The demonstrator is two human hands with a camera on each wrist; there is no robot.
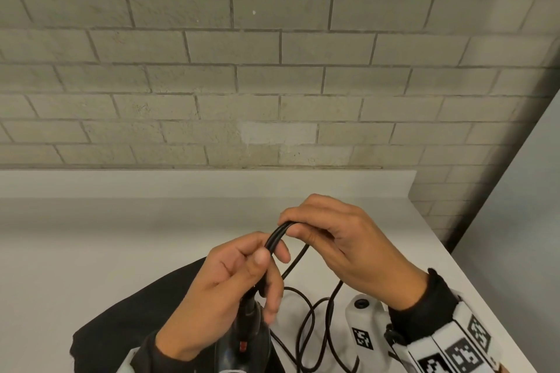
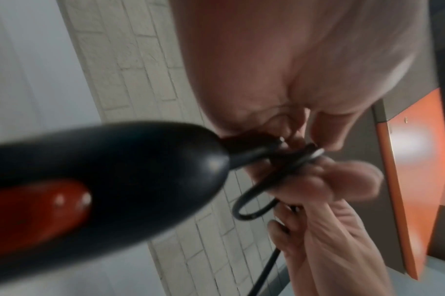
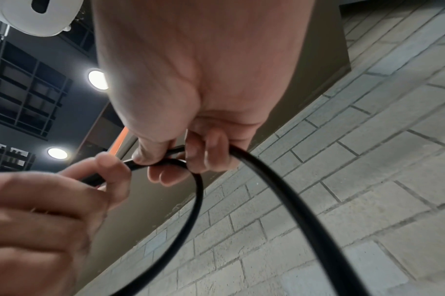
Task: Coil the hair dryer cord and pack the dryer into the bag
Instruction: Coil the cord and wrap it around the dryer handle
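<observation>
A: Two hands meet above the pale grey counter (image 1: 91, 236). What do they hold?

B: Left hand (image 1: 224, 291): grip pinched, thumb and forefinger on the thin black rubber-sheathed cord (image 1: 277, 236) just above the glossy black hair dryer with its red switch (image 2: 89, 180). Right hand (image 1: 348, 239): grip curled round the folded top of a first small loop.

A: How will the cord handle?

B: Judged pliant yet springy; loops may reopen unless pinched where the strands cross. The dryer looks rigid, smooth and rather slippery, best taken by its handle.

A: Where does everything lie?

B: The dryer stands low between the forearms, over the dark black fabric bag (image 1: 127, 318) on the counter. Slack cord trails in loose curves to the right.
</observation>
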